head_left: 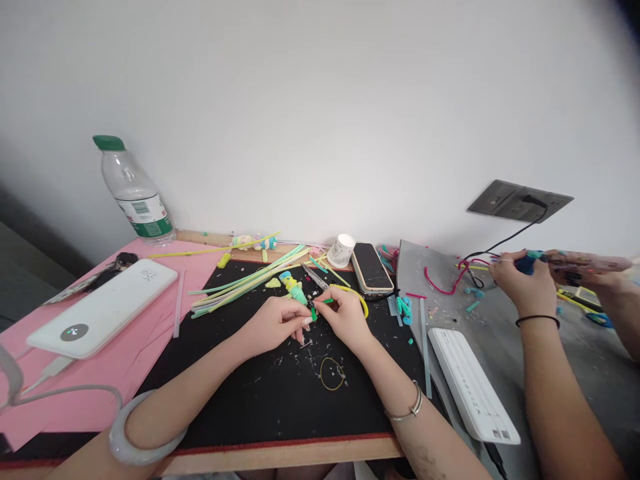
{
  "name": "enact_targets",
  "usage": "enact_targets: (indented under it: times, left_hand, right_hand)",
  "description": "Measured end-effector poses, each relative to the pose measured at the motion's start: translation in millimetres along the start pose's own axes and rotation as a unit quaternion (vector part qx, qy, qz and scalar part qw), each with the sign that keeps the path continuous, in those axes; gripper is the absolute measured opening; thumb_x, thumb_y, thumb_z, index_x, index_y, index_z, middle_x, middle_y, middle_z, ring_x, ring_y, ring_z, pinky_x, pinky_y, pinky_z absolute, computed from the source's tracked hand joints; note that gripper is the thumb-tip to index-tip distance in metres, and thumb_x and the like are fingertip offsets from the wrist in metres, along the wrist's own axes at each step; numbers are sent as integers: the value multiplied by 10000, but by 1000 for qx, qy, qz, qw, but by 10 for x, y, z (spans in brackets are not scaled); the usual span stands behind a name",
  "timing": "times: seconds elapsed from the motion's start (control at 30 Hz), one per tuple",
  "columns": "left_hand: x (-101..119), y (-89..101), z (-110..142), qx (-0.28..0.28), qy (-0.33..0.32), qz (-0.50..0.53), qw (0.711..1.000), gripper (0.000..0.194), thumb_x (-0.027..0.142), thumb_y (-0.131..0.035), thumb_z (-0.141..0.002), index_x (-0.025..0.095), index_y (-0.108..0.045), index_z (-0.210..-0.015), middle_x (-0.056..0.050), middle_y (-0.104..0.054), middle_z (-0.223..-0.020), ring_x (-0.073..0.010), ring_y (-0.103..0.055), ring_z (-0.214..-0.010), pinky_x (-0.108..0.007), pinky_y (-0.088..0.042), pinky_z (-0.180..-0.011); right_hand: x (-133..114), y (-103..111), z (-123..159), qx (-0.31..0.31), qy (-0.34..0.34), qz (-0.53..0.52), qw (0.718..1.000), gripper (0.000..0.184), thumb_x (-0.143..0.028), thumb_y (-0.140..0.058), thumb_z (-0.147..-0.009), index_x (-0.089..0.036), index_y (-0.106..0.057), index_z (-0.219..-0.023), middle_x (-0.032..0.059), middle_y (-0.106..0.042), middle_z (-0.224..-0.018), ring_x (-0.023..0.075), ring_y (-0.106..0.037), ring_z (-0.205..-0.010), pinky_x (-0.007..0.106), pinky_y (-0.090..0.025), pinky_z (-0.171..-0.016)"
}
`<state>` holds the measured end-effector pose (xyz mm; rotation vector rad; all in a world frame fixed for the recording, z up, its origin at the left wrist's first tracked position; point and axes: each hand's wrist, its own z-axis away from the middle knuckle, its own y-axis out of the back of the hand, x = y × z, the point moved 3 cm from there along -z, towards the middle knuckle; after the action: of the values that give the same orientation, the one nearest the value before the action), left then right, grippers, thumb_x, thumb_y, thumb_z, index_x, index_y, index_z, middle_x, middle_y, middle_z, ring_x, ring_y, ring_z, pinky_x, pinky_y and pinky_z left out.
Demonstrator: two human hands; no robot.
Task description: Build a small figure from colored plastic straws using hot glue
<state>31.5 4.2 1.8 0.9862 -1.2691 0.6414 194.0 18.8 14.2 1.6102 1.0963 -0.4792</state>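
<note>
Over the black mat [240, 387], my left hand [283, 323] and my right hand [345, 315] meet with fingertips almost touching. Both pinch a short green pipe cleaner piece [314, 313], one end showing between the two hands. Just behind my left fingers lies a yellow and mint pipe cleaner figure [294, 288]. A pair of scissors [315, 277] rests beyond my hands, partly hidden. A bundle of pale green and yellow pipe cleaners [250, 285] fans out to the left. Yellow pipe cleaner [364, 303] curves beside my right hand.
A paper cup [341, 251] and a phone [373, 268] stand behind. White power banks [107, 303] lie on both sides. A plastic bottle [137, 193] leans at the wall. A rubber band [332, 373] and scraps lie near me. At right, another person's hands [527, 283] hold something.
</note>
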Motion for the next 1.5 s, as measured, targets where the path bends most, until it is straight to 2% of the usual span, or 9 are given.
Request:
enact_targets:
  times: [0.17, 0.3, 0.4, 0.6, 0.83, 1.0, 1.2, 1.33, 1.5]
  left_hand:
    - [2, 7, -19, 24, 9, 29, 999, 153, 261, -577, -807, 141, -665, -773, -18, -662, -667, -134, -653, -549, -239, -510, -570]
    - [-18, 13, -35, 39, 33, 64, 997, 172, 264, -607, -788, 132, -685, -867, -23, -680, -651, -147, -659, -580, -264, -537, -615]
    - [-21, 12, -42, 40, 42, 90, 994, 176, 242, -631, -767, 130, -673, -896, -14, -684, -632, -161, -677, -620, -282, -551, -655]
    - [-6, 13, -41, 57, 50, 130, 989, 262, 217, -660, -736, 130, -628, -981, -51, -731, -801, -203, -718, -771, -335, -566, -757]
    - [-31, 52, -46, 77, 28, 118, 990, 393, 235, -741, -673, 151, -608, -1033, -77, -730, -970, -220, -704, -911, -389, -523, -915]
    - [-19, 66, -40, 99, 26, 107, 989, 196, 284, -662, -754, 145, -630, -888, -66, -737, -809, -224, -721, -784, -372, -560, -781]
    - [-3, 79, -50, 112, 31, 120, 986, 225, 324, -691, -736, 142, -629, -854, -55, -731, -773, -210, -717, -746, -336, -555, -732]
    - [-3, 78, -58, 102, 40, 124, 986, 268, 365, -680, -742, 146, -609, -879, -38, -706, -742, -186, -701, -690, -298, -541, -658]
    - [5, 33, -41, 47, 40, 67, 996, 322, 460, -518, -853, 155, -586, -773, -8, -635, -669, -96, -556, -462, -210, -391, -434]
  right_hand:
    - [29, -12, -13, 3, -68, -84, 994, 93, -242, -612, -759, -180, -599, -691, -36, -560, -555, 82, -439, -458, 207, -333, -449]
    - [61, -32, -13, -14, -160, -227, 960, 162, -330, -645, -728, -189, -566, -740, -75, -493, -483, 61, -361, -359, 191, -271, -361]
    - [52, -39, -14, -46, -181, -251, 950, 197, -341, -680, -705, -188, -564, -750, -81, -490, -481, 50, -355, -344, 180, -255, -346]
    - [84, -37, -29, -59, -160, -230, 958, 201, -355, -665, -740, -185, -566, -776, -79, -481, -484, 53, -363, -361, 175, -270, -352]
    - [97, -22, -26, -3, -144, -247, 958, 183, -334, -625, -771, -189, -518, -741, -81, -465, -464, 65, -379, -380, 183, -300, -376]
    - [65, -22, -20, -12, -142, -243, 959, 184, -336, -633, -766, -189, -522, -760, -82, -472, -476, 64, -387, -382, 186, -310, -386]
    - [61, -75, -20, -84, -130, -255, 954, 240, -414, -619, -784, -196, -527, -821, -68, -517, -548, 68, -395, -380, 197, -327, -385]
    - [28, -77, -18, -113, -66, -132, 983, 361, -392, -495, -879, -180, -485, -587, -27, -488, -529, 82, -403, -442, 218, -317, -439]
    - [-31, -38, -9, -64, 13, 8, 998, 294, -272, -468, -887, -190, -464, -604, -26, -477, -558, 113, -430, -533, 242, -330, -533]
